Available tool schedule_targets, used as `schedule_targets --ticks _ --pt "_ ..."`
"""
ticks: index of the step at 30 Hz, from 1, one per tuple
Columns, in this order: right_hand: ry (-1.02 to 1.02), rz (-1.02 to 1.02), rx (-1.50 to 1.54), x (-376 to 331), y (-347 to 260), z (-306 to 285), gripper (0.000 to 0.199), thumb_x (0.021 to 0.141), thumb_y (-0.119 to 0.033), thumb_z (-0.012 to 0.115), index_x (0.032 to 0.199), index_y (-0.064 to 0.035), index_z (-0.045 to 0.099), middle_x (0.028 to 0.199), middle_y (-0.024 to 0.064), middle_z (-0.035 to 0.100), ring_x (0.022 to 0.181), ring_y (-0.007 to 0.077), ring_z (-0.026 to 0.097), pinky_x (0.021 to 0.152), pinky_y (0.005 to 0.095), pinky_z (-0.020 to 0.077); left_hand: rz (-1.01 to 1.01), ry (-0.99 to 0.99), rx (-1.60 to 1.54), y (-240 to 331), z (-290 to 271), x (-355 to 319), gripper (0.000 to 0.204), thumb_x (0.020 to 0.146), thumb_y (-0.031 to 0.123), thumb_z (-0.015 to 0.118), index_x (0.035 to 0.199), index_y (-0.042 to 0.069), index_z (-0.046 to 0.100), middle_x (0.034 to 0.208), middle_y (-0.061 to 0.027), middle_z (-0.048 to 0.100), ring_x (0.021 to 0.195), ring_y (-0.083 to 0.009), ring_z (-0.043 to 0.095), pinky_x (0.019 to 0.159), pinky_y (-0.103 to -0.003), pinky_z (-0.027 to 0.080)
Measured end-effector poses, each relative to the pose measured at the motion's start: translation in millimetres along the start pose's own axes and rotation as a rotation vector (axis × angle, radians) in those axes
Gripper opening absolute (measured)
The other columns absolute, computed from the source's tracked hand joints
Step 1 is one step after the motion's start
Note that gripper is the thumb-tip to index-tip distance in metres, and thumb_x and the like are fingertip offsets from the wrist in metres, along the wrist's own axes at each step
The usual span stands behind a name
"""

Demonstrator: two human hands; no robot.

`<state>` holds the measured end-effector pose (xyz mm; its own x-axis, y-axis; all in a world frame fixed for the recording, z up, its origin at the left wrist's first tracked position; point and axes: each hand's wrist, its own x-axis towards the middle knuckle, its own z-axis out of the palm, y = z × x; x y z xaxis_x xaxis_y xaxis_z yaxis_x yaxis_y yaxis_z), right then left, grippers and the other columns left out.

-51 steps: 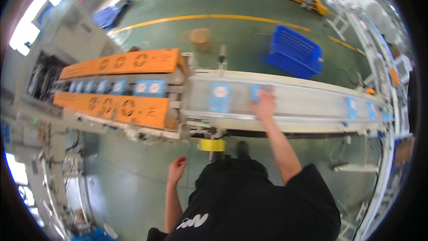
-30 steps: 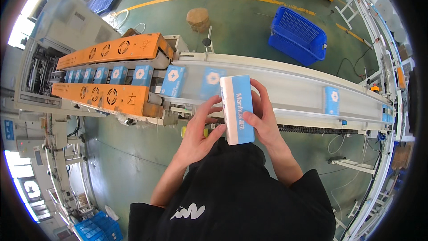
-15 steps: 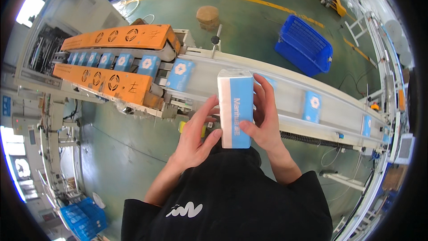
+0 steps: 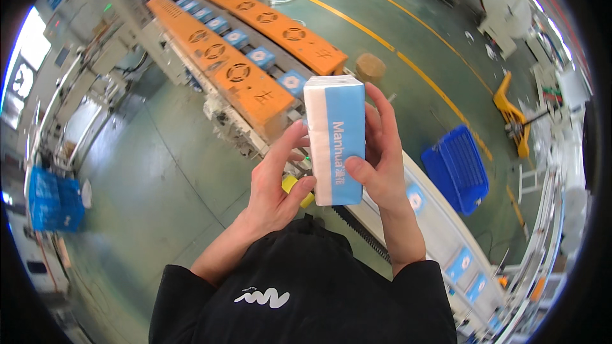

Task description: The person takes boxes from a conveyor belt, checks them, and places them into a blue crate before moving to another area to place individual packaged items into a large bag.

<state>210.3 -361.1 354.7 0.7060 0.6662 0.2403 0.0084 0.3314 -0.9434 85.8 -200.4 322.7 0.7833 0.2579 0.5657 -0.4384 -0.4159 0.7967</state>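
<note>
A blue-and-white pack of tissues (image 4: 344,143) in clear film stands upright between my hands, in front of my chest. My right hand (image 4: 382,165) grips its right side, the thumb pressed on the blue face and the fingers curled round behind. At its left edge, my left hand (image 4: 274,181) steadies the pack with curved fingers and thumb tip; part of those fingers is hidden. Beyond the pack, similar tissue packs (image 4: 260,57) lie in a row between two orange guards (image 4: 239,73). Others (image 4: 459,264) lie on the pale conveyor belt (image 4: 440,232) to the right.
The conveyor's rail runs close in front of me, down to the lower right. A blue plastic basket (image 4: 456,169) stands on the floor past it, near a yellow pallet truck (image 4: 512,114). A brown round stool-like block (image 4: 370,67) is behind the guards. Blue crates (image 4: 56,200) sit far left.
My view has turned to the left, so the conveyor now slants down to the right. Both hands keep the tissue pack in nearly the same place before me.
</note>
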Motion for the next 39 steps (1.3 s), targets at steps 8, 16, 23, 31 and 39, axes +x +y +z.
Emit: schedule_targets --ticks 8,16,23,31,39 --pt "-0.214 0.05 -0.001 32 5 47 0.107 0.077 -0.015 0.083 0.16 -0.0064 0.017 0.155 0.0201 0.038 0.134 0.027 0.051 0.105 0.0391 0.0452 0.121 0.192 0.264 16 -53 -9 0.072 0.08 0.002 0.067 0.148 -0.004 0.043 0.118 -0.0216 0.066 0.091 -0.0323 0.068 0.079 -0.039 0.055" --pt "-0.189 0.112 -0.09 33 15 59 0.097 0.077 -0.016 0.082 0.156 -0.0008 0.027 0.148 0.0211 0.049 0.127 0.0265 0.057 0.099 0.0373 0.0491 0.094 0.125 0.642 38 -82 -3 0.07 0.064 -0.002 0.057 0.134 0.003 0.063 0.092 -0.0128 0.068 0.066 -0.028 0.064 0.063 -0.035 0.052" --pt "-0.065 0.033 -0.163 34 12 47 0.094 0.08 -0.02 0.081 0.154 0.0026 0.028 0.146 0.0241 0.051 0.124 0.0288 0.06 0.095 0.037 0.0515 0.259 0.054 0.63 31 -61 -5 0.066 0.06 0.0 0.058 0.125 0.002 0.069 0.09 -0.011 0.069 0.063 -0.0241 0.063 0.058 -0.033 0.05" --pt "0.051 0.023 -0.181 31 5 26 0.091 0.082 -0.019 0.08 0.154 0.004 0.027 0.146 0.0252 0.051 0.123 0.0275 0.061 0.092 0.0359 0.0537 0.327 -0.035 0.604 30 -34 -4 0.061 0.055 0.002 0.059 0.114 0.001 0.073 0.085 -0.008 0.07 0.055 -0.0189 0.058 0.054 -0.029 0.045" --pt "0.12 0.005 -0.11 24 9 1 0.087 0.085 -0.018 0.078 0.153 0.0041 0.028 0.145 0.0236 0.051 0.123 0.0263 0.061 0.09 0.0339 0.0546 0.503 -0.228 0.465 21 -15 -7 0.051 0.054 0.003 0.06 0.102 0.007 0.076 0.086 -0.003 0.069 0.052 -0.013 0.055 0.05 -0.026 0.043"
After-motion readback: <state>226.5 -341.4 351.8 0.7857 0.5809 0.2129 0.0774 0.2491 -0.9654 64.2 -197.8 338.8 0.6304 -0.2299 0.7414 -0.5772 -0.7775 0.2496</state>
